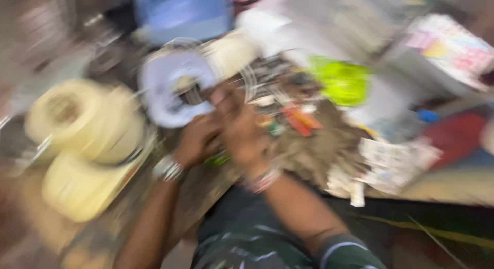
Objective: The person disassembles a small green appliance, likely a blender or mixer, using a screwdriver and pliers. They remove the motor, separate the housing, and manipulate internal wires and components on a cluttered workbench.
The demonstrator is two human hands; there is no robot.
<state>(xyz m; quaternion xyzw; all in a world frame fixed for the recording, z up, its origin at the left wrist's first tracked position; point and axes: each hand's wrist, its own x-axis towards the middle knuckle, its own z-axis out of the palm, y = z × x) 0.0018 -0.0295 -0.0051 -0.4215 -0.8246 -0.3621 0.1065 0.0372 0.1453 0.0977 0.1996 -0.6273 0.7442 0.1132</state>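
Observation:
The view is heavily blurred by motion. My left hand [198, 140], with a metal watch on the wrist, and my right hand [242, 130], with a bead bracelet, meet close together over a cluttered workbench [309, 150]. Something small and green [218, 158] shows between and just below them, but I cannot tell what it is or which hand holds it. A pale blue-white spool [172, 86] with thin wire loops stands right behind the hands.
Two cream-coloured reels [85, 120] [82, 189] lie at the left. A bright yellow-green object [342, 81], a small red item [301, 120], printed papers [396, 163] and a colourful box [447, 48] crowd the right. A blue container [182, 14] stands at the back.

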